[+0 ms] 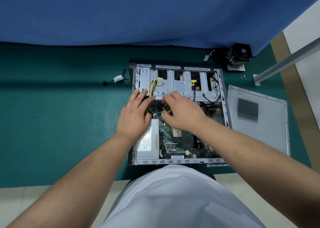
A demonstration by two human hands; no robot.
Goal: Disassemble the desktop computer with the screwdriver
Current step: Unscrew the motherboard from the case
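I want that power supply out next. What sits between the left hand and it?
Nothing visible: the left hand lies right at the far end of the power supply, its thumb down among the cables there.

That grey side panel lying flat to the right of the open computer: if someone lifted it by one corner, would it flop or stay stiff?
The side panel looks like thin sheet metal with folded edges, so it would probably stay fairly stiff, perhaps flexing a little. It seems light for its area. Lying flat on the green mat, it would likely slide rather than tip if pushed.
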